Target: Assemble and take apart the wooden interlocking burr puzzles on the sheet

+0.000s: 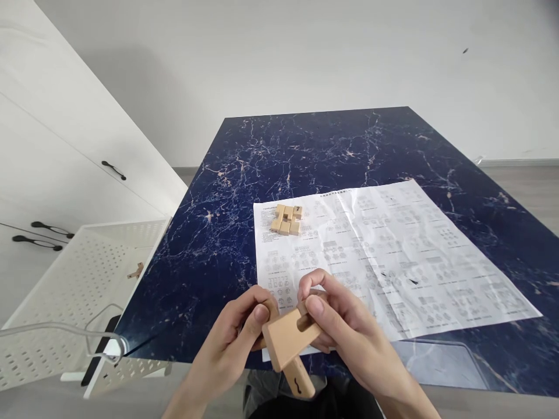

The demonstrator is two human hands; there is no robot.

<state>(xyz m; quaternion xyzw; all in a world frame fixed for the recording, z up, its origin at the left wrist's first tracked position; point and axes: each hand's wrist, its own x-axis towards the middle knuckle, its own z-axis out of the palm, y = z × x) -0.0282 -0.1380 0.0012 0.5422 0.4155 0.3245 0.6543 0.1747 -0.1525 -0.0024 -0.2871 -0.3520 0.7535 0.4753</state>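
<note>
Several interlocked wooden puzzle pieces (286, 338) are held between my two hands over the table's front edge. My left hand (240, 326) grips their left side, thumb on top. On the right, my right hand (338, 320) pinches a piece near a notch in the broad block, its fingers partly hidden behind. One bar juts down toward me with a black mark on its end. Beyond my hands, small notched wooden pieces (287, 220) lie grouped on a printed sheet (358, 250); one bears a "3".
A dark blue marble-patterned table (305, 151) lies under the sheet. At the left stands a white perforated bin (91, 262) with a small wooden piece (135, 270) in it, beside white cabinets (78, 128). A pale cable (56, 327) runs near the table's left corner.
</note>
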